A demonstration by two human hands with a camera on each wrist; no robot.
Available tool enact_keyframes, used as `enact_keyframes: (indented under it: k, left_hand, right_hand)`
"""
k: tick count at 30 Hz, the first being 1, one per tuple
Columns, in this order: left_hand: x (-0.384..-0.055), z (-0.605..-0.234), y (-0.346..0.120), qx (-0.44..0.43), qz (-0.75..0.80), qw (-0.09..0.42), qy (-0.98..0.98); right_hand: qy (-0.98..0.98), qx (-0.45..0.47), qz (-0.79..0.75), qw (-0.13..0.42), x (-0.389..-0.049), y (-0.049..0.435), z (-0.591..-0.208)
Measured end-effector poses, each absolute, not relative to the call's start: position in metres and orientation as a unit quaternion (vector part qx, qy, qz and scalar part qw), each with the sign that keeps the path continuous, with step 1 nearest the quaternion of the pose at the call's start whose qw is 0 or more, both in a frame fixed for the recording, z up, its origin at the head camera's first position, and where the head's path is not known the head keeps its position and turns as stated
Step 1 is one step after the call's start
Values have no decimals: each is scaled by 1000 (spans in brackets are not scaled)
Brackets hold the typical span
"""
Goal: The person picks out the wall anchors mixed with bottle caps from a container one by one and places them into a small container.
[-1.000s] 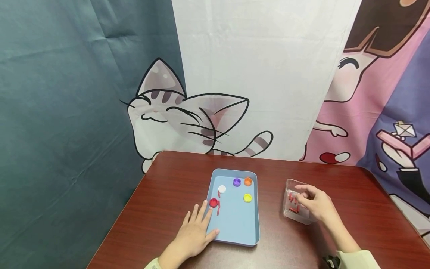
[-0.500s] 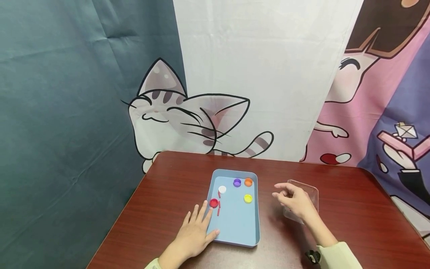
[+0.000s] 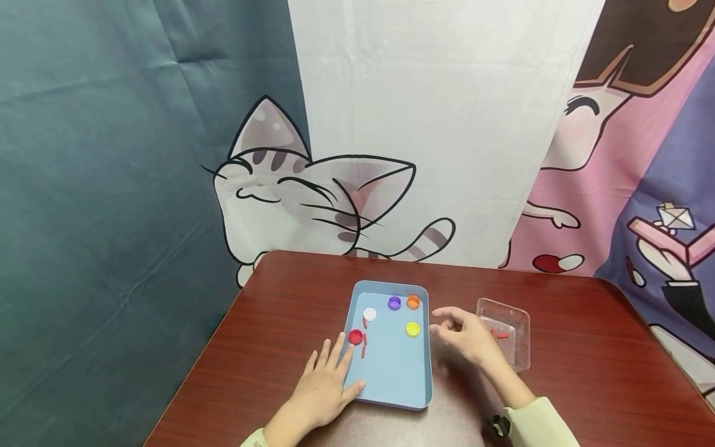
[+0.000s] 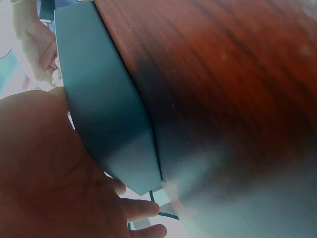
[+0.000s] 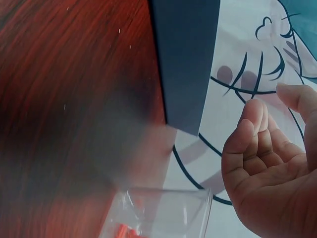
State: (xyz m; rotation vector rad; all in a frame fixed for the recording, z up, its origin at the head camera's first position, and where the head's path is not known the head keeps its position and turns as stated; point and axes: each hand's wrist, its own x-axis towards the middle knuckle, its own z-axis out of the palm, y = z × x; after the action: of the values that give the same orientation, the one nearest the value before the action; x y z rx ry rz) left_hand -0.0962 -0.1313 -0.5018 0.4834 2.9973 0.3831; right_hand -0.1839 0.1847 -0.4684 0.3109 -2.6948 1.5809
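Right grip [image 3: 468,338]: fingers bent, cannot tell if pinching | red sticks [image 3: 365,339]: leftward, long axes roughly fore-and-aft | left grip [image 3: 323,386]: nearer, spread

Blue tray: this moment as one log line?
blue tray: three red sticks, five caps; left hand: at left edge; right hand: near right edge

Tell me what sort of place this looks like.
Probably an indoor corner set up for tabletop activities: a reddish-brown table, cartoon-printed cloth hung behind it, and a blue tray holding small coloured round pieces.
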Motion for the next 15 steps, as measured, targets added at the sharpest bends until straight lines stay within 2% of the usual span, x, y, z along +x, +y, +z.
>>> enact_keyframes:
  k: [15]
  left_hand:
    - [-96, -502, -132, 159, 130, 36, 978]
  right_hand:
    - [-858, 128, 496, -10, -182, 156, -473]
